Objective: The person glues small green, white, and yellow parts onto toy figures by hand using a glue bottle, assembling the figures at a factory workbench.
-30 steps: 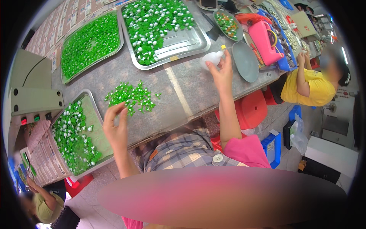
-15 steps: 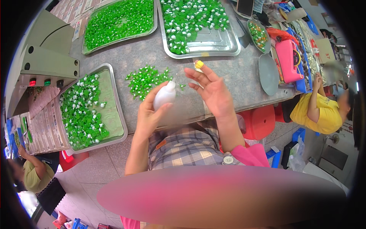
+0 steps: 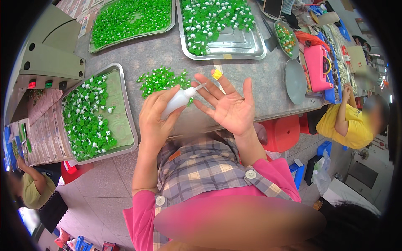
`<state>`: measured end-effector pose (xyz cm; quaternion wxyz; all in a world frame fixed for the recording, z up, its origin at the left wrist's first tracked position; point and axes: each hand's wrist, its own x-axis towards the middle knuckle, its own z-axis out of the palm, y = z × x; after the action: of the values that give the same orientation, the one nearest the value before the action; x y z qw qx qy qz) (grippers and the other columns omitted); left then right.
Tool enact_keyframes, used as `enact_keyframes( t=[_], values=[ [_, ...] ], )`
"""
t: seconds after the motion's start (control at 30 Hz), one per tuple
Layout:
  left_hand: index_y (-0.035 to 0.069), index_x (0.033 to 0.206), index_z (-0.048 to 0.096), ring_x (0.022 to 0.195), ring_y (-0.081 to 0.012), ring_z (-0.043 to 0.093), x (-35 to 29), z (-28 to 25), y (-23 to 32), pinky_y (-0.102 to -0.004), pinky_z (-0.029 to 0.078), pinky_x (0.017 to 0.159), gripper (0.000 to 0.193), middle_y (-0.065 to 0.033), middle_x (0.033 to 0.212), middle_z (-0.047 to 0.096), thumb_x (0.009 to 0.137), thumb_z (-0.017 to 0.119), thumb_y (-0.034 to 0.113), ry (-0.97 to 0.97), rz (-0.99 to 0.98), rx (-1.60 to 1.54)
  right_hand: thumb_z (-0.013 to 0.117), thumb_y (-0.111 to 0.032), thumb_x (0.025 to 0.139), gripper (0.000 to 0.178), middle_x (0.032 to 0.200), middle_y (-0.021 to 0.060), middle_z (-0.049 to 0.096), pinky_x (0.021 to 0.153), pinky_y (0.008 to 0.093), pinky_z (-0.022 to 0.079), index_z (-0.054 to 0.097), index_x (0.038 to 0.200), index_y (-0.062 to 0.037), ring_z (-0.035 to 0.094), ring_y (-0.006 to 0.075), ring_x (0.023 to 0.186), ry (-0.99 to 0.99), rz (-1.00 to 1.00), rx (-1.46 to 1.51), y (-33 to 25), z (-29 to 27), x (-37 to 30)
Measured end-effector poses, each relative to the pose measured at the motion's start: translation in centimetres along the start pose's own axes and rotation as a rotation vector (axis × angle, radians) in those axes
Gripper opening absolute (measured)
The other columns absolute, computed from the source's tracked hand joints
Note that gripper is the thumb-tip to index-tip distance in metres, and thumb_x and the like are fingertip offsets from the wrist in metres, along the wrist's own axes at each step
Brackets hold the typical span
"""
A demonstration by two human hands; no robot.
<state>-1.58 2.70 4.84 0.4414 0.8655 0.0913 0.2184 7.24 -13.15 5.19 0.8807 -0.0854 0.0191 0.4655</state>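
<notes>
My left hand (image 3: 155,119) is wrapped round a white squeeze bottle (image 3: 179,102), its thin nozzle tilted up to the right. The nozzle's tip is close to the fingers of my right hand (image 3: 233,109); whether it touches them I cannot tell. That right hand is turned palm up, fingers spread, holding nothing I can see. A yellow wrap (image 3: 217,74) covers one of its fingertips. Just beyond the bottle, a loose pile of small green pieces with white bits (image 3: 159,80) lies on the grey table (image 3: 201,72).
A metal tray (image 3: 124,113) of green pieces with white dotted balls stands at the left, beside a grey machine (image 3: 54,62). Two more filled trays, one silver (image 3: 247,53) and one green-covered (image 3: 167,30), stand at the back. At right are a grey dish (image 3: 295,83) and a pink case (image 3: 317,69).
The bottle has tipped, its nozzle now pointing right toward my right hand. My right hand has turned palm up and spread its fingers. The view has shifted slightly.
</notes>
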Motion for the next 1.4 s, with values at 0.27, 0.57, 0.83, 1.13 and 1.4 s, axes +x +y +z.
enact_keyframes(
  t=[0.27,0.57,0.83,1.13,1.4],
  values=[
    [0.01,0.1,0.056,0.077,-0.022,0.052,0.0,0.0,0.3,-0.0301,0.041,0.066,0.042,-0.0084,0.086,0.055,0.06,0.066,0.006,-0.036,-0.03,0.047,0.026,-0.055,0.079,0.061,0.132,0.0177,0.013,0.098,0.0465,0.007,0.035,0.121,-0.0111,0.006,0.0306,0.123,-0.003,-0.025,0.038,-0.1,0.0,0.0],
    [0.01,0.099,0.056,0.074,-0.0218,0.052,0.1,0.2,0.4,-0.0299,0.041,0.065,0.04,-0.0085,0.084,0.055,0.061,0.065,0.007,-0.032,-0.05,0.035,0.026,-0.055,0.079,0.063,0.132,0.0178,0.013,0.098,0.0464,0.007,0.034,0.122,-0.0098,0.008,0.0303,0.123,0.022,-0.024,0.048,0.1,-0.1,0.0],
    [0.01,0.099,0.056,0.073,-0.0223,0.052,0.3,0.2,0.4,-0.0304,0.041,0.064,0.04,-0.0087,0.082,0.055,0.061,0.066,0.007,-0.023,-0.028,0.031,0.026,-0.056,0.079,0.064,0.132,0.0181,0.013,0.098,0.0467,0.007,0.033,0.122,-0.0092,0.009,0.0303,0.123,0.03,-0.028,0.047,0.1,-0.2,0.1],
    [0.012,0.098,0.056,0.072,-0.0216,0.051,1.2,-1.2,0.8,-0.0299,0.041,0.061,0.04,-0.0066,0.081,0.054,0.06,0.065,0.007,0.001,0.133,0.244,0.025,-0.061,0.076,0.069,0.129,0.0161,0.024,0.098,0.0433,0.014,0.036,0.12,-0.0089,0.022,0.0263,0.118,0.049,0.005,0.159,0.5,0.0,0.2],
    [0.011,0.098,0.057,0.074,-0.0214,0.051,2.6,-2.3,1.9,-0.0296,0.041,0.062,0.042,-0.0067,0.084,0.055,0.057,0.065,0.001,-0.074,0.208,0.353,0.024,-0.06,0.076,0.067,0.129,0.0155,0.024,0.098,0.0445,0.015,0.039,0.118,-0.0103,0.02,0.027,0.12,0.05,-0.004,0.274,0.6,-0.3,0.1]
  ],
)
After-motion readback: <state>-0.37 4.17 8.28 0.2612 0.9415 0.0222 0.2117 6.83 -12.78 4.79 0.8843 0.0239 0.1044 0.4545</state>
